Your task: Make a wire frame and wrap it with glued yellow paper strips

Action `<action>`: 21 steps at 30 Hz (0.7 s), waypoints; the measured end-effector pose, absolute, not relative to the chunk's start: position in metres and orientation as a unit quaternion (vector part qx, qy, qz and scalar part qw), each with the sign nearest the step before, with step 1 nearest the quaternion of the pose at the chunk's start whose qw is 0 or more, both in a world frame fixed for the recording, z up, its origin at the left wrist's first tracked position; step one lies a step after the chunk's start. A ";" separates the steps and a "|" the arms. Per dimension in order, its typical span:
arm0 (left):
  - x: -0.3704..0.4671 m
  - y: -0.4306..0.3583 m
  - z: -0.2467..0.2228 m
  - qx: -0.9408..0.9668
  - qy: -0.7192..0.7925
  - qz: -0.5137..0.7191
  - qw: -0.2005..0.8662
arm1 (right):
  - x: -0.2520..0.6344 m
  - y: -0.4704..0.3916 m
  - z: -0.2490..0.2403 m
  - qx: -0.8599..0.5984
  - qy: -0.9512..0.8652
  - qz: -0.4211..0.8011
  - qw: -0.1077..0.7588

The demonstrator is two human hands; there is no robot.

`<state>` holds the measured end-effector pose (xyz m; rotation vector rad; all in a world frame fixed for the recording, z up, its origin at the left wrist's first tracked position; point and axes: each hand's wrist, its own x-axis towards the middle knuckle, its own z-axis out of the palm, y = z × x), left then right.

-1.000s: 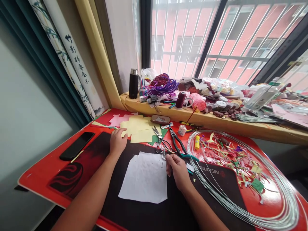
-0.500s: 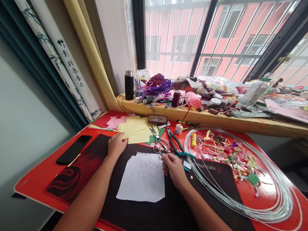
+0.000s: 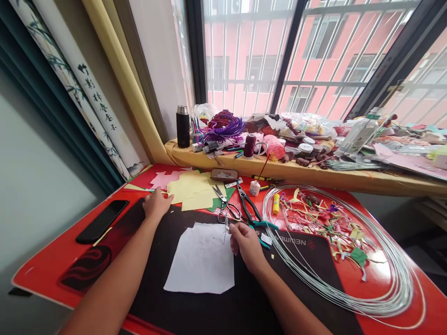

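My left hand (image 3: 157,204) rests at the left edge of the yellow paper pieces (image 3: 197,197), near pink paper (image 3: 164,179), with its fingers spread. My right hand (image 3: 244,240) pinches a small thin wire piece (image 3: 226,229) over the top right corner of a white paper sheet (image 3: 202,260). The sheet lies on a black desk mat (image 3: 258,302). Just beyond my right hand are scissors (image 3: 227,204) and pliers with teal handles (image 3: 252,209).
A large wire coil (image 3: 394,298) surrounds coloured scraps (image 3: 349,232) and a yellow glue stick (image 3: 276,204) at the right. A phone (image 3: 102,222) lies left. A white bottle (image 3: 254,188) stands behind the pliers. Yarn, a flask (image 3: 182,128) and clutter cover the sill.
My left hand has moved left, from the front of the yellow paper toward the pink paper. The view has shifted slightly; my right hand keeps its hold on the wire piece.
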<state>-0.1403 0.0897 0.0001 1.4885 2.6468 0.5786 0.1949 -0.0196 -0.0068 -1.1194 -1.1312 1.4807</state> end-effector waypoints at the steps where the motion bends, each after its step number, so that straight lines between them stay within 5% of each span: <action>1: -0.141 0.092 0.000 0.478 0.857 0.191 0.025 | 0.195 -0.020 -0.007 -0.454 -0.463 0.602 0.466; 13: -0.140 0.110 -0.007 0.491 0.828 0.252 0.102 | 0.196 -0.019 -0.011 -0.456 -0.462 0.606 0.459; 21: -0.139 0.088 0.021 0.515 0.802 0.299 0.049 | 0.195 -0.020 -0.008 -0.461 -0.466 0.603 0.455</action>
